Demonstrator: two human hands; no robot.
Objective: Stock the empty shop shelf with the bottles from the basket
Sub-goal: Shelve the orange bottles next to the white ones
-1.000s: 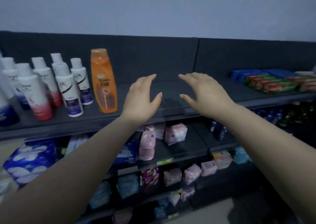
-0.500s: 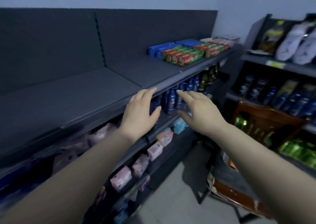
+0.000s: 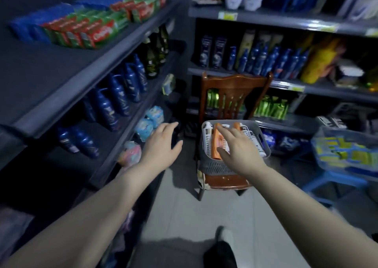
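A grey slotted basket (image 3: 214, 166) rests on the seat of a wooden chair (image 3: 235, 87) in the aisle. Inside it lie an orange bottle (image 3: 217, 142) and white bottles with dark print (image 3: 253, 142). My right hand (image 3: 239, 147) hovers just above the basket with fingers spread, holding nothing. Left of the basket, my left hand (image 3: 161, 147) floats open and empty over the floor. The dark top shelf (image 3: 51, 69) runs along the left, its near stretch bare.
Red, green and blue boxes (image 3: 86, 28) fill the far end of the top shelf. Blue bottles (image 3: 116, 95) line the shelf below. More stocked shelves (image 3: 286, 63) stand behind the chair. A clear bin on a blue stool (image 3: 345, 155) is at right. My foot (image 3: 223, 237) shows on the tiled floor.
The view has swung right and down, from the top shelf to the chair and basket. Both empty hands have dropped from the shelf edge, the right one reaching over the basket.
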